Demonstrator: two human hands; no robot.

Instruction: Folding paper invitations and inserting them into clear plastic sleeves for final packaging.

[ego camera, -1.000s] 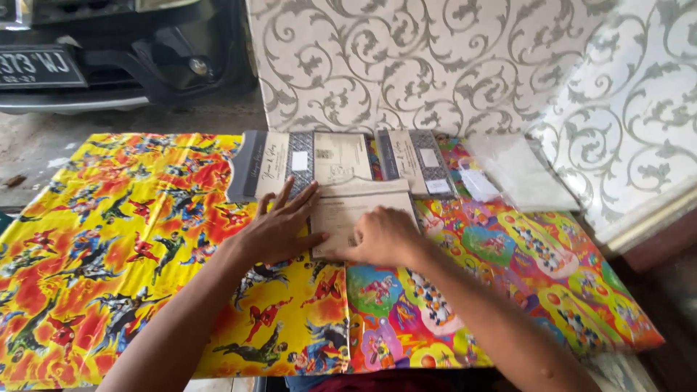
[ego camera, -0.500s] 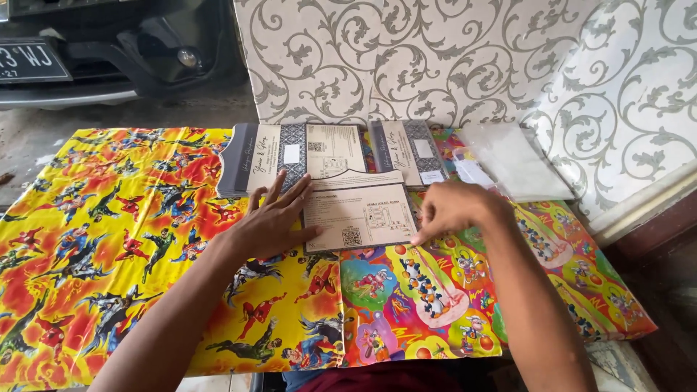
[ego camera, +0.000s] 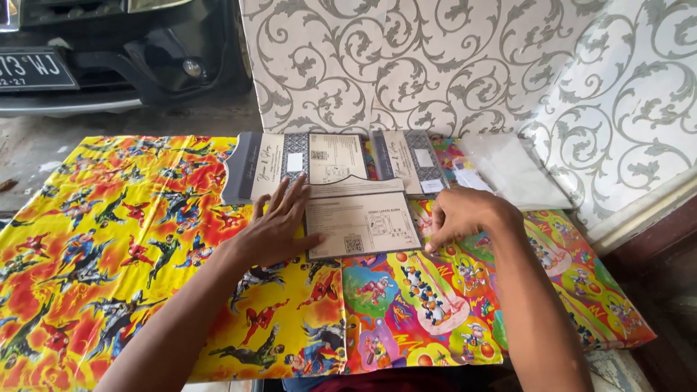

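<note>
The left hand (ego camera: 272, 234) lies flat, fingers spread wide and gripping nothing, its palm and thumb pressing down on the left edge of a beige folded paper card (ego camera: 361, 225) printed with small blocks of text, a little map and a square code. The right hand (ego camera: 465, 216) is loosely curled, knuckles up, its fingertips resting at the card's right edge; whether they pinch the paper or only touch it cannot be told from this angle. The card lies flat and square on the table (ego camera: 109, 254), which is covered in bright cartoon-printed sheets, yellow and red to the card's left and multicoloured to its right and below it. Judging from how things lie, the card looks folded and pressed flat, with both hands on its sides, so the work on this piece seems near its end rather than its start. Just behind the card, touching its top edge, an opened card of the same beige paper with a grey patterned band (ego camera: 290, 161) lies spread out and looks not yet folded; beside that one, behind and to the right of the pressed card, sits a second grey-and-beige card (ego camera: 408, 160). Further right of the card lies a stack of clear plastic sleeves (ego camera: 515, 174), which look unused so far. Behind all of this stands a white panel with grey scroll ornament (ego camera: 435, 65), and well behind and left of the card, a dark car bumper (ego camera: 109, 65).
</note>
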